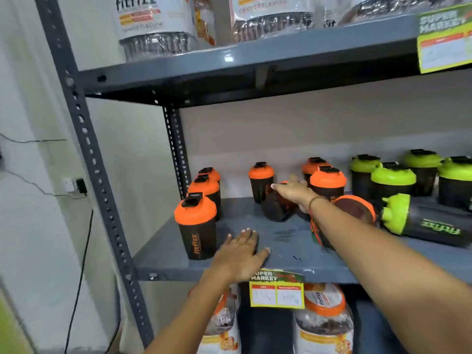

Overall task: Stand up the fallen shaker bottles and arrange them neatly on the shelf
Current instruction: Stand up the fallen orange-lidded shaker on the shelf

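On the grey shelf [286, 241] a black shaker bottle [275, 209] lies on its side in the middle. My right hand [293, 194] rests on top of it with fingers stretched out. A second fallen bottle with an orange lid [357, 209] lies partly hidden under my right forearm. A green-lidded bottle [429, 227] lies on its side at the right. My left hand [242, 254] lies flat and open near the shelf's front edge, beside an upright orange-lidded bottle [196, 226]. Several more orange-lidded bottles [261, 182] and green-lidded bottles [393, 181] stand upright behind.
The upper shelf [255, 62] hangs low overhead and carries large jars [153, 24]. A yellow price tag [277, 290] hangs off the front edge, with jars [323, 318] on the shelf below. A perforated steel post [89, 149] stands left, with a wall socket and cable [81, 186] beyond.
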Available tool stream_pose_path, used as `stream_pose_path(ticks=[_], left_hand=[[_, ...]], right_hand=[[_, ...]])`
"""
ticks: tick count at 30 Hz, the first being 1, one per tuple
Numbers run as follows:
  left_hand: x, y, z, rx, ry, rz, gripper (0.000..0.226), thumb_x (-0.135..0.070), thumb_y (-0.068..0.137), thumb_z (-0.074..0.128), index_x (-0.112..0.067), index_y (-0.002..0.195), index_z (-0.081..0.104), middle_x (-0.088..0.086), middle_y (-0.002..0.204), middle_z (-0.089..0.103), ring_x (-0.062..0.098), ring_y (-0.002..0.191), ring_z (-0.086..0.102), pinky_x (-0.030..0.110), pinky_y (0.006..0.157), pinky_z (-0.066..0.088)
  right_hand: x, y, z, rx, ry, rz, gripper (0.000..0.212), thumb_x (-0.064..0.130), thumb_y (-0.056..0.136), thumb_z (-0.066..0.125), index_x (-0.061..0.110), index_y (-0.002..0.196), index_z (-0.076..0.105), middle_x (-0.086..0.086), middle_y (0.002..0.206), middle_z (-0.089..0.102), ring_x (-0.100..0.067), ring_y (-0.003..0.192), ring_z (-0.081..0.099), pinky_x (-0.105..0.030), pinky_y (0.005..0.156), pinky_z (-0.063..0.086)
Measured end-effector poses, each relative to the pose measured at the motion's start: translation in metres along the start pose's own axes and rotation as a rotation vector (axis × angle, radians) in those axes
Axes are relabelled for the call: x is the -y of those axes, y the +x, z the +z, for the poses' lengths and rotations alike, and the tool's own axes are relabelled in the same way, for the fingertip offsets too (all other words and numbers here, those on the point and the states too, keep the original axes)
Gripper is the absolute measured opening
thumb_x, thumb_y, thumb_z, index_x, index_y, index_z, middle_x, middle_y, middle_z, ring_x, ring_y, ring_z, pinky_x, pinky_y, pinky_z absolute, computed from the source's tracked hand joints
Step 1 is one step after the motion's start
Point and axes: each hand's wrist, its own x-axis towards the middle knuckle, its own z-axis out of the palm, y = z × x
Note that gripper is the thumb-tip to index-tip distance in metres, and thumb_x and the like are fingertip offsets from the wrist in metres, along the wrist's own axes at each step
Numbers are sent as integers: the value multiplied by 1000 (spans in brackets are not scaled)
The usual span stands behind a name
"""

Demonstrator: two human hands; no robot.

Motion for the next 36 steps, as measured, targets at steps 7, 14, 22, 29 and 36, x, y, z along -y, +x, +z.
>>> stream_pose_path(ticks=[7,14,22,29,36], left_hand=[[5,3,8,-71,19,20,73,-60,90,17,-24,153,10,-5,163,4,9,149,0,38,118,-8],[5,2,8,-104,32,40,72,-59,91,18,-22,153,14,-4,163,8,10,149,3,40,119,-5],[4,0,6,-102,30,37,72,-58,91,18,-21,153,15,-1,162,10,12,149,5,42,120,-4],[3,-2,6,-112,31,34,73,-58,90,18,-20,153,16,0,162,12,12,149,6,42,120,-4],[2,-1,6,-120,22,34,72,-57,90,19,-21,153,16,0,162,11,12,149,6,42,120,-5]], right_hand=[[-6,33,32,-126,333,250,100,49,81,66,12,155,10,-20,158,20,-41,142,27,-46,114,31],[-12,45,42,-178,272,288,114,54,67,76,13,152,12,-21,150,33,-43,135,35,-45,107,36],[9,26,34,-244,450,155,111,26,51,86,3,142,26,-18,139,42,-39,124,47,-45,98,49],[18,-8,44,-505,111,-228,124,22,55,91,18,152,15,-14,140,34,-41,128,37,-47,99,40],[10,-27,60,-539,-30,-306,108,40,54,92,22,143,33,-7,131,30,-35,123,32,-49,85,47]])
